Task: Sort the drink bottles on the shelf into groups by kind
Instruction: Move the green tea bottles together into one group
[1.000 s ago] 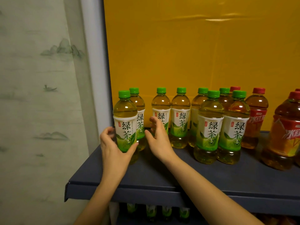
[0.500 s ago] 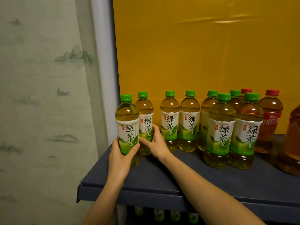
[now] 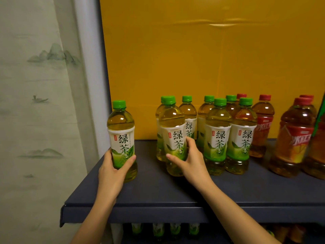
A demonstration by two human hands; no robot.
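— What's shifted?
— The right hand [image 3: 191,160] has pulled a green-capped clear plastic green-tea bottle [image 3: 172,120] forward, away from the matching bottle [image 3: 121,134] that the left hand [image 3: 112,173] grips at the dark blue shelf [image 3: 158,194]'s left end.
— And the grips?
— Both hands curl round the labels, and both bottles stand upright, caps up. The left one stands apart, leftward of the right one. I can't tell whether the right one touches its neighbour [image 3: 218,138].

At six o'clock the shelf [image 3: 158,196] hides all but the dim tops of the lower bottles [image 3: 158,229], and at three o'clock the picture's edge cuts off a brown tea bottle [image 3: 316,161].
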